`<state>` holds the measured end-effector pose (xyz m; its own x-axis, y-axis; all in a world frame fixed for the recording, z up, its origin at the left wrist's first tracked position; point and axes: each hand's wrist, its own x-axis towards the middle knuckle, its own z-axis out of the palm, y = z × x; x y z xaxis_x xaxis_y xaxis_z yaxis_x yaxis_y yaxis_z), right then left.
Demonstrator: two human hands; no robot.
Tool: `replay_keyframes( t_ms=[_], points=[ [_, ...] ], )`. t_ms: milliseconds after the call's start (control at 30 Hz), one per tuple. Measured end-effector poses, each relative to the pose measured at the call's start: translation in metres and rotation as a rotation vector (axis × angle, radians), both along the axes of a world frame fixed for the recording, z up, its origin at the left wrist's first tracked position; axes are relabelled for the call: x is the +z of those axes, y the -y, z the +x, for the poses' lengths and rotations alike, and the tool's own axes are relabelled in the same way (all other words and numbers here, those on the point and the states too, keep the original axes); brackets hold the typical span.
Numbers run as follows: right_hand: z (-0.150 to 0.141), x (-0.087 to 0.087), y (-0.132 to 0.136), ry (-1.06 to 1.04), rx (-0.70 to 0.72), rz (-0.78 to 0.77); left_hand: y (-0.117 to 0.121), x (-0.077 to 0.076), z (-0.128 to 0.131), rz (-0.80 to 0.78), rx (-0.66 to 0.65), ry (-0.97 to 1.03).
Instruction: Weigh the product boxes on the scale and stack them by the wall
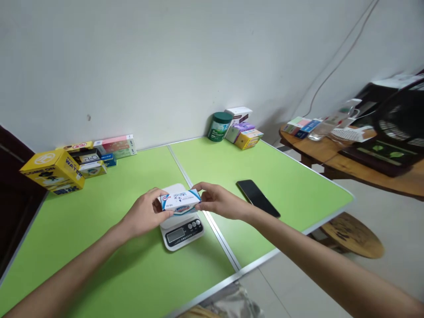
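Note:
A small white and blue box (180, 201) is gripped at both ends, over the platform of a white kitchen scale (168, 223). My left hand (145, 212) pinches its left end between thumb and fingers. At the opposite end, my right hand (215, 201) pinches the box the same way. Whether the box touches the scale's platform I cannot tell. The scale's front panel, with a grey display and several round buttons, faces me. A black phone (258, 198) lies to the right of my right hand.
Several boxes, including a large yellow box (53, 172), stand at the green table's (126, 265) back left. A green tub (220, 126) and more boxes (243, 132) stand by the wall. Right of the table are a wooden table (331, 152) with a fan (402, 119), and a stool (354, 234).

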<state>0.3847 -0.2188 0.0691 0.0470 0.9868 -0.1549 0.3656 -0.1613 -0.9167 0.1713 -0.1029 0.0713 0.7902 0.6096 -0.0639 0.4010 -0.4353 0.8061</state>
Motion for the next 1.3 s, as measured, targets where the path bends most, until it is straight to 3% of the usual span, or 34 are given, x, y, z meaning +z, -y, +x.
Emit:
replay_keyframes(
  t_ms=[133,267,433,633,767,900,1000,1067,1167,1300],
  points=[
    [-0.001,0.01,0.009,0.092,-0.074,0.035,-0.004,0.002,0.009,0.024,-0.038,0.0],
    [0.017,0.008,0.033,0.054,-0.187,0.04,0.0,0.004,0.038,-0.066,-0.104,0.008],
    [0.051,-0.013,0.079,-0.223,-0.283,0.059,0.019,0.002,0.09,-0.302,-0.233,0.03],
    [0.079,-0.034,0.105,-0.654,-0.51,0.086,0.048,0.0,0.163,-0.661,-0.095,0.027],
    [0.093,-0.048,0.088,-0.834,-0.588,0.126,0.049,-0.007,0.198,-0.725,-0.075,0.057],
    [0.115,-0.061,0.064,-0.835,-0.65,0.13,0.039,-0.021,0.228,-0.766,-0.009,0.121],
    [0.139,-0.066,0.049,-0.832,-0.694,0.158,0.033,-0.027,0.255,-0.891,0.09,0.234],
    [0.162,-0.065,0.038,-0.825,-0.754,0.153,0.031,-0.026,0.275,-0.966,0.149,0.29],
    [0.208,-0.058,0.017,-0.749,-0.894,0.11,0.028,-0.024,0.299,-0.956,0.219,0.283],
    [0.288,-0.043,-0.021,-0.622,-1.03,0.075,0.015,-0.032,0.307,-0.902,0.138,0.198]
  ],
)
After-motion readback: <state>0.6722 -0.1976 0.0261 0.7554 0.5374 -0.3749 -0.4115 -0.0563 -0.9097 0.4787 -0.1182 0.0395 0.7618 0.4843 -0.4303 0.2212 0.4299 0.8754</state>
